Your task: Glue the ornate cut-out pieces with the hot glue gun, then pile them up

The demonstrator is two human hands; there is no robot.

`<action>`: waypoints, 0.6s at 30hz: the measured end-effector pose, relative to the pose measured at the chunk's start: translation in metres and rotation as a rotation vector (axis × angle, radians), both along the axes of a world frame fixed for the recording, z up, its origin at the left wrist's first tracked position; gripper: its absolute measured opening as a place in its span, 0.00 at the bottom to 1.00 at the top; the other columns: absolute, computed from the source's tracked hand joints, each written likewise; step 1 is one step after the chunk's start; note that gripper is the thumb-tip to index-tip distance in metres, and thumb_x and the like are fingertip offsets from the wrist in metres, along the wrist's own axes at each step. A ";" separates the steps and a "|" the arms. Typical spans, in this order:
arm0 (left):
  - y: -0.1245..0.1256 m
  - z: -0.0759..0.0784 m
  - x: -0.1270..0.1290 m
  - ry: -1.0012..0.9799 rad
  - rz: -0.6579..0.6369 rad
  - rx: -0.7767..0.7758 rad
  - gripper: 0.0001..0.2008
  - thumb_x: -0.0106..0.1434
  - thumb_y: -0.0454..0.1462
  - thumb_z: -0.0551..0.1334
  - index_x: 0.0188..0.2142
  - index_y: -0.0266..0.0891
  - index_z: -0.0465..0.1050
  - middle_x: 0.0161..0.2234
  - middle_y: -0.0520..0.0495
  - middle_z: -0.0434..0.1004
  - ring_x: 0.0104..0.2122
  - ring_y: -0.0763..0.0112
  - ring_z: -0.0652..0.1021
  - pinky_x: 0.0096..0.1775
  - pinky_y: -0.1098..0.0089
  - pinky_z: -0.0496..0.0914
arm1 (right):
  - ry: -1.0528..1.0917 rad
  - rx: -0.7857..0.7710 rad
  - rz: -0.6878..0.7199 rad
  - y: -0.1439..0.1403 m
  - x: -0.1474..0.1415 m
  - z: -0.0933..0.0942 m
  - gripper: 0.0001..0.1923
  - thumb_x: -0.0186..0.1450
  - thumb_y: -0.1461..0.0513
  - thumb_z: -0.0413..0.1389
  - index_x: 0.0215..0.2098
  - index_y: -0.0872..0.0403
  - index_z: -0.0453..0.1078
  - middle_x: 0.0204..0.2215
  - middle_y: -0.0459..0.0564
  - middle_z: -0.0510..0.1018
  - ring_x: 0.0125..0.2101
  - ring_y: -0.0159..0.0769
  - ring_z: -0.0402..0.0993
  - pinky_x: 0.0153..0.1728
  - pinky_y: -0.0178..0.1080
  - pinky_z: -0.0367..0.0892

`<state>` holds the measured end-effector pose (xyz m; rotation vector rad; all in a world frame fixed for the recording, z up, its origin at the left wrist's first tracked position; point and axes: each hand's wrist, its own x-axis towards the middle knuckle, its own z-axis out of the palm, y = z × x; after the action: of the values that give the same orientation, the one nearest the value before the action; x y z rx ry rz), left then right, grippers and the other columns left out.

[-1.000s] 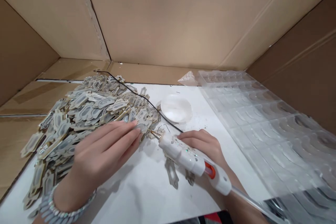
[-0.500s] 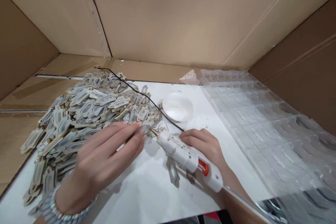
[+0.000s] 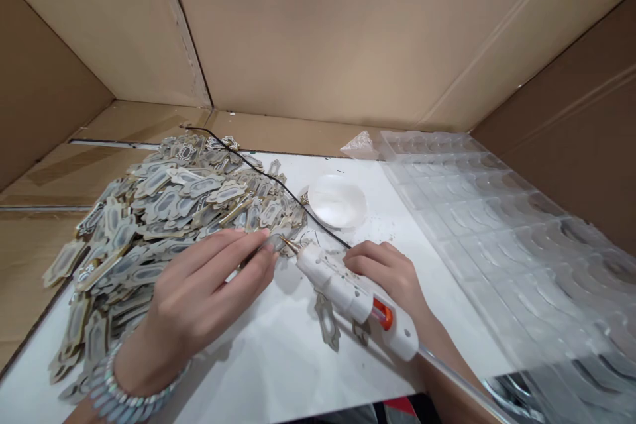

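My left hand (image 3: 218,285) pinches a small frame-shaped piece (image 3: 272,241) between thumb and fingers, beside a heap of similar pieces. My right hand (image 3: 387,278) is closed round a white hot glue gun (image 3: 348,288), whose handle is hidden behind its body. The gun's metal nozzle (image 3: 291,245) points left and meets the held piece; whether it touches cannot be made out. A clear glue stick (image 3: 457,377) runs out of the gun's back end. Under the gun, a loose frame-shaped piece (image 3: 326,323) lies on the white board.
A heap of frame-shaped pieces (image 3: 163,199) covers the left side. Beyond the gun stands a small white dish (image 3: 338,201), with a black cord (image 3: 263,174) passing it. Clear plastic trays (image 3: 497,232) line the right. Cardboard walls (image 3: 348,33) enclose the back and sides.
Both hands stay nearly in place. The glue gun has shifted very slightly, its nozzle still at the held piece.
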<state>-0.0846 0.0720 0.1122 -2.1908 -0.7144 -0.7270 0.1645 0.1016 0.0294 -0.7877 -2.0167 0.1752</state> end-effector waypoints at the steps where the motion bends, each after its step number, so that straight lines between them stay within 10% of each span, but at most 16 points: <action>1: 0.000 0.000 0.000 0.003 -0.001 -0.003 0.09 0.54 0.27 0.73 0.34 0.33 0.76 0.36 0.42 0.84 0.34 0.65 0.82 0.45 0.64 0.77 | 0.004 0.007 0.000 0.000 0.000 0.000 0.10 0.67 0.66 0.49 0.29 0.54 0.69 0.29 0.45 0.77 0.26 0.28 0.70 0.31 0.35 0.58; 18: 0.002 -0.001 0.002 -0.056 0.024 -0.004 0.10 0.52 0.26 0.73 0.32 0.35 0.75 0.34 0.44 0.83 0.32 0.67 0.81 0.43 0.68 0.77 | 0.012 -0.009 0.004 0.000 0.001 -0.001 0.10 0.67 0.66 0.49 0.29 0.54 0.68 0.29 0.45 0.77 0.26 0.28 0.71 0.31 0.35 0.57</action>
<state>-0.0830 0.0735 0.1115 -2.1695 -0.7692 -0.7780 0.1653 0.1018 0.0282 -0.7865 -2.0071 0.1907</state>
